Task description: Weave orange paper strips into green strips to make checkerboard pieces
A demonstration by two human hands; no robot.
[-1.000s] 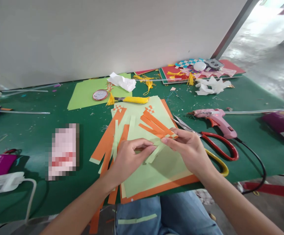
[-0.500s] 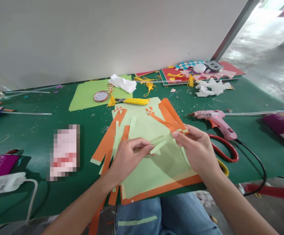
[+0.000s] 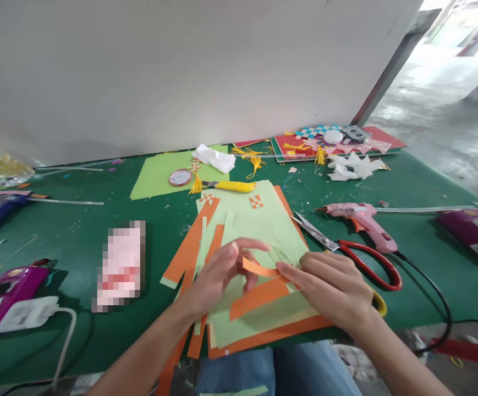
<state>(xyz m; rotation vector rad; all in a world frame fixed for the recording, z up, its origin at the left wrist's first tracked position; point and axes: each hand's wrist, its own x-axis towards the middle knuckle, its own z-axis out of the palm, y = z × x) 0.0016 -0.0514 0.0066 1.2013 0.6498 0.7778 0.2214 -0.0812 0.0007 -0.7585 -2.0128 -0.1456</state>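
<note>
Broadly, the green surface [image 3: 77, 236] carries a stack of light green sheets [image 3: 259, 231] at its near edge; above them the right hand [image 3: 333, 289] pinches an orange strip [image 3: 259, 269], whose long axis runs left-right toward the loosely open left hand [image 3: 218, 275], fingers spread, gripping nothing. Thin and floppy, it likely creases easily; best pinched near an end

My left hand [image 3: 218, 275] reaches in from the lower left on a bare forearm, palm turned inward, fingers loosely spread and curled, thumb and forefinger apart. My right hand [image 3: 333, 289] comes in from the lower right, back facing up, its fingers stretched leftward and pressed close together, fingertips pinched near my left hand's fingertips. Both wrists sit low and nearly level.
</note>
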